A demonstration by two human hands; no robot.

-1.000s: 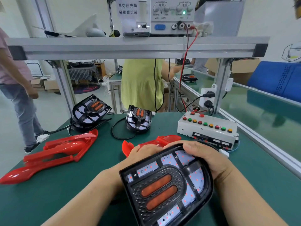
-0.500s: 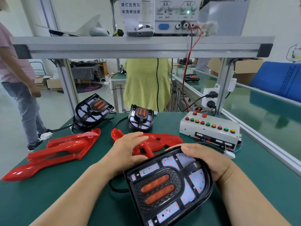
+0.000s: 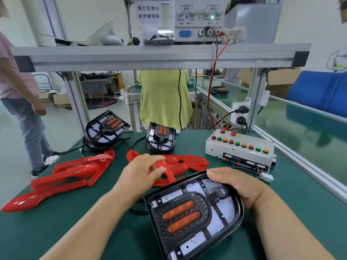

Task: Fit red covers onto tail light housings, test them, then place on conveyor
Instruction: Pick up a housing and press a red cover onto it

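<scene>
The right hand (image 3: 238, 186) grasps the tail light housing (image 3: 195, 214) at its far right rim. The thumb lies over the rim's top edge, and the other fingers are hidden behind the black shell. The housing tilts up toward the camera, with two orange bars and small red dots lit on its face. Its near corner is cut off by the bottom of the view. A black cable (image 3: 138, 212) shows just left of that grip and runs out of sight under the housing.

The left hand (image 3: 144, 171) closes on a red cover (image 3: 180, 166) lying just beyond the housing. Its fingers arch over a red strut and the thumb sits against it from the near side. The hand and the housing's rim hide the near part of the cover, so its full outline is hard to make out. Whether the cover is lifted off the green table (image 3: 56, 231) cannot be told.

Left of this grip lies a pile of spare covers (image 3: 65, 177); how many is unclear. Beyond the right hand sits a button box (image 3: 240, 149).
</scene>
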